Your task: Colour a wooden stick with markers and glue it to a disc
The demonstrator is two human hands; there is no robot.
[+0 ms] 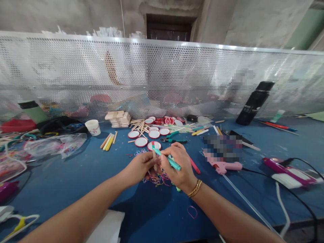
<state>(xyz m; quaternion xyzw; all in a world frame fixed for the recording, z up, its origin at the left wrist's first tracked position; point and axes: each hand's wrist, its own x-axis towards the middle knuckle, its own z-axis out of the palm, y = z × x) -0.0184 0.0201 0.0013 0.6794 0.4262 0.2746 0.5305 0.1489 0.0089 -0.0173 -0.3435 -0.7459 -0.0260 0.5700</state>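
My left hand (140,166) pinches a flat wooden craft stick (154,154) upright, its upper end coloured red and green. In my right hand (178,165) is a teal marker (173,163), its tip against the coloured end of the stick. Beneath both hands lies a loose heap of coloured rubber bands (163,180). Just beyond them are several red-rimmed white lids (154,134), some face down with red tops showing. A red marker (194,166) lies beside my right hand, partly hidden by it.
Behind the lids are stacked craft sticks (117,119) and loose ones. A paper cup (92,128) and several markers (108,142) stand or lie left. Pliers (174,140) lie ahead. Right are a pink glue gun (225,166), cables and a black bottle (255,104). Perforated metal screening (177,74) borders the back.
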